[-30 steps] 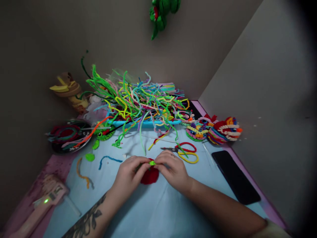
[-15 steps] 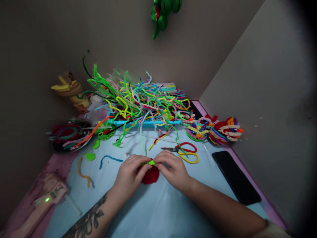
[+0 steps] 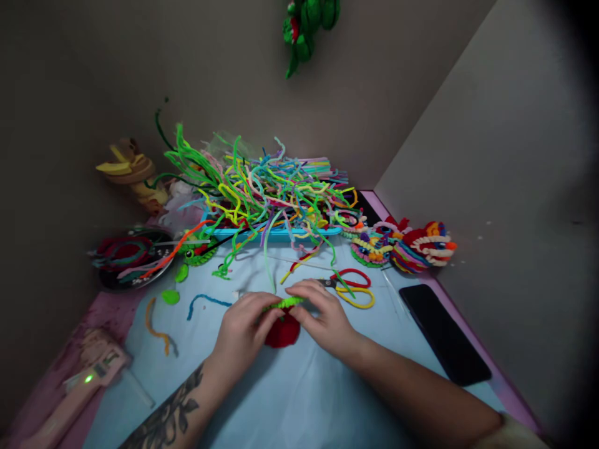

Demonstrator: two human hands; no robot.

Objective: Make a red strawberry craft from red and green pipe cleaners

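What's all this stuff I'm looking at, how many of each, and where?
Hanging ornament: one, green, top of view
Fuzzy sticks: many, mixed colours, heaped on tray
Tray: one, blue, back of table
Bundle: one, yellow-brown, back left, unclear
Bowl: one, dark, left
Fuzzy figures: several, multicoloured, right of tray
Scissors: one pair, red and yellow handles, beyond right hand
Phone: one, black, right
Glue gun: one, pink, front left
Cloth: one, light blue, on table
Red disc: one, red, between hands
Green strip: one, lime, at fingertips
Hands: two, left and right, centre front
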